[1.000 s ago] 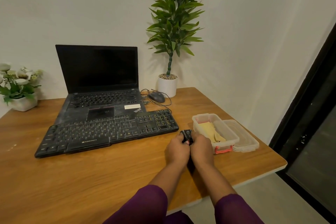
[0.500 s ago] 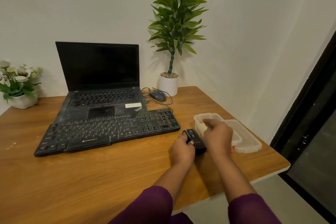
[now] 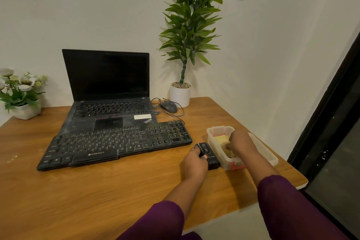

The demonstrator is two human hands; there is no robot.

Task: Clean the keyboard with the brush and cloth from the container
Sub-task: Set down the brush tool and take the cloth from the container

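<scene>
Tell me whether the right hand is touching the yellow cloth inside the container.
Touching. The head view shows the right hand down inside the container, its curled fingertips pressed onto the yellow cloth with no gap visible.

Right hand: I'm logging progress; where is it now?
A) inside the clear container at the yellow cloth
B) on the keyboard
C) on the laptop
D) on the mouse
A: the right hand reaches into the clear container at the yellow cloth; the left hand grips the black brush.
</scene>
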